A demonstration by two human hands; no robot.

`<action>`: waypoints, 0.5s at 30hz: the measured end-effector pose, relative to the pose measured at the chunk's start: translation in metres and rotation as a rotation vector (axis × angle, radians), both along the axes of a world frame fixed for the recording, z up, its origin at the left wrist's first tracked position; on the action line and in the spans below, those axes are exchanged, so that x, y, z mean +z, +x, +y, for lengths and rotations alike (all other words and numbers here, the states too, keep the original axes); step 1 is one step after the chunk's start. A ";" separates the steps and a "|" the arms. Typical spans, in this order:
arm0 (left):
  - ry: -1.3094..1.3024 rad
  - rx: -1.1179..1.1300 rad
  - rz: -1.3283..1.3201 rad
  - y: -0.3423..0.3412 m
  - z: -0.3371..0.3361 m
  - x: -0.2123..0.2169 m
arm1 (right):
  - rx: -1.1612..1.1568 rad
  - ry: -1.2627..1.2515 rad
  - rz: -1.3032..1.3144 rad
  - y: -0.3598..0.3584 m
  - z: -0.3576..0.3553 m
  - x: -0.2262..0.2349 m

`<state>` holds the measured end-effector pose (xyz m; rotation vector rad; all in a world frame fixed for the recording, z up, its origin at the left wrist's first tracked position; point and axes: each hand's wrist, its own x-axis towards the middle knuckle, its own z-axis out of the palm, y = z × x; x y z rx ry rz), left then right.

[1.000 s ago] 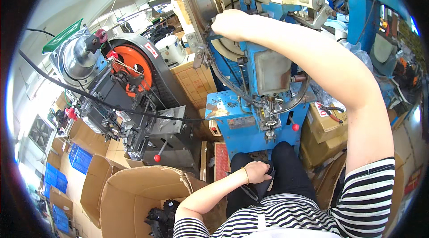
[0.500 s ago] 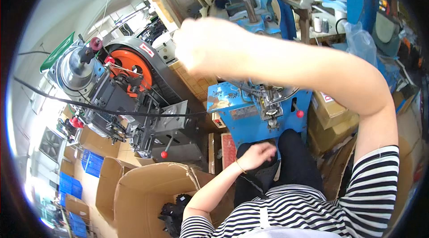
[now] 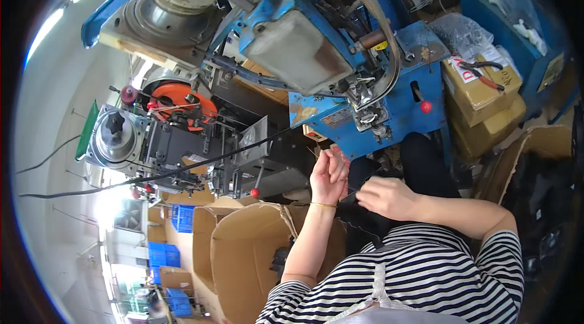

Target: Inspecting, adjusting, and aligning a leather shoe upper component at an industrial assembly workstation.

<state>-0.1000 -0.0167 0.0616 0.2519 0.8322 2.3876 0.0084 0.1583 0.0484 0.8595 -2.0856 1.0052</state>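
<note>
Over my lap, my left hand is raised with its fingers curled in. Whatever it grips, if anything, is too small to make out. My right hand is close beside it, fingers pressed together in a pinch. Near those fingertips runs a thin dark strand, and what the pinch holds is mostly hidden. Below both hands a black, soft-looking piece lies across my lap, hard to separate from my dark trousers. In front of my knees stands a blue machine with a metal head and a red-knobbed lever.
A second machine with an orange wheel stands left, and a black cable crosses there. An open carton by my left arm holds black pieces. Pliers lie on stacked boxes at right. Another carton holds dark material.
My right arm has come down from high over the machine to beside my left hand. My left hand has risen slightly and turned. The view has shifted, showing more of the machine.
</note>
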 end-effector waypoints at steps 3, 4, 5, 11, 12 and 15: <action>-0.222 0.027 0.169 0.006 0.008 -0.005 | -0.173 -0.362 -0.200 -0.015 0.006 0.013; -0.368 -0.026 0.182 0.011 0.015 -0.003 | -0.197 -0.411 -0.267 -0.024 0.008 0.008; -0.517 -0.071 0.191 0.016 0.023 0.004 | -0.211 -0.461 -0.338 -0.036 0.009 0.002; -0.445 -0.709 0.060 0.019 0.030 0.000 | 0.712 -0.843 -0.816 -0.065 0.041 0.000; -0.525 -0.584 0.094 0.021 0.037 -0.001 | 0.630 -0.853 -0.806 -0.064 0.049 -0.002; -0.511 -0.463 0.088 0.019 0.054 0.007 | 0.344 -1.101 -0.883 -0.058 0.063 -0.009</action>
